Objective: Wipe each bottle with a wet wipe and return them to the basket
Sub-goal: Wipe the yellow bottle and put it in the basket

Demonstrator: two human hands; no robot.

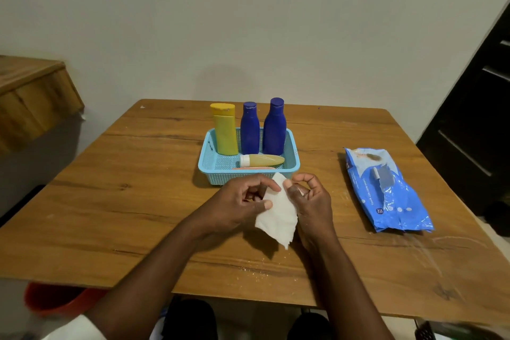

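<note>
A: Thin white wet wipe [278, 212], limp, half unfolded, held just above the wooden table [110, 201] near the middle of its front edge. Left hand [237, 203] pinches its left edge between thumb and forefinger; right hand [310, 201] pinches the top corner, remaining fingers curled loosely. Lower corner hangs free.

B: Step in hand?

A: Opening the wipe, by my reading. No bottle is out yet. Best to spread it flat over one palm so the whole damp face meets the plastic, not a bunched corner.

B: Where are the bottles?

A: All in the light-blue perforated plastic basket [292, 171], centre of the table, just beyond the hands. Along its back wall, upright: a tall yellow flat-sided plastic bottle [225, 130] with flip cap at the left corner, then two dark-blue rounded plastic bottles, the shorter one [249, 132] in the middle, the taller [274, 127] at the right. Near the front wall lies a small translucent yellowish bottle with a white cap [260, 160], on its side; something thin and peach-coloured shows beneath it, I cannot tell what.

B: Handling?

A: Smooth, rigid plastic; likely slick once wet, so grip the waisted necks. The lying one may roll.

B: Anything else?

A: Crinkled glossy blue wet-wipe pack [386, 190], flap lifted, toward the table's right edge, well apart from the basket.
</note>
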